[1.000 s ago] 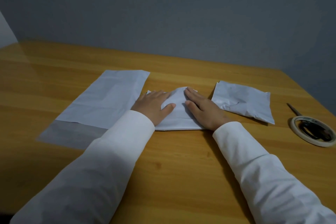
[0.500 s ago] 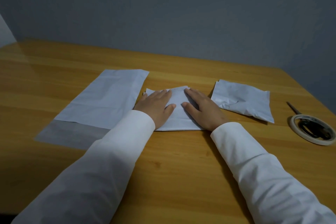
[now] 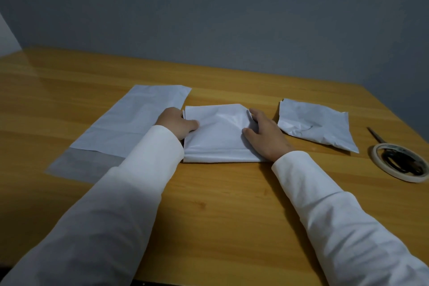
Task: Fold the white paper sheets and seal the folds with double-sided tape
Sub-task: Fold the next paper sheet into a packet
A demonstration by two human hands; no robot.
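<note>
On wooden table (image 3: 209,193) | left hand (image 3: 176,123), right hand (image 3: 267,137) grips flat, unclenched, pressing folded paper (image 3: 218,137)

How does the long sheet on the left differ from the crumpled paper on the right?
The long sheet lies flat and smooth; the crumpled paper is wrinkled and smaller. The left hand lies partly over the long sheet; nothing touches the crumpled paper. Both are white and rest on the table.

Scissors (image 3: 392,158) half hidden under the tape roll (image 3: 399,161), its right rim clipped by the frame edge.
</note>
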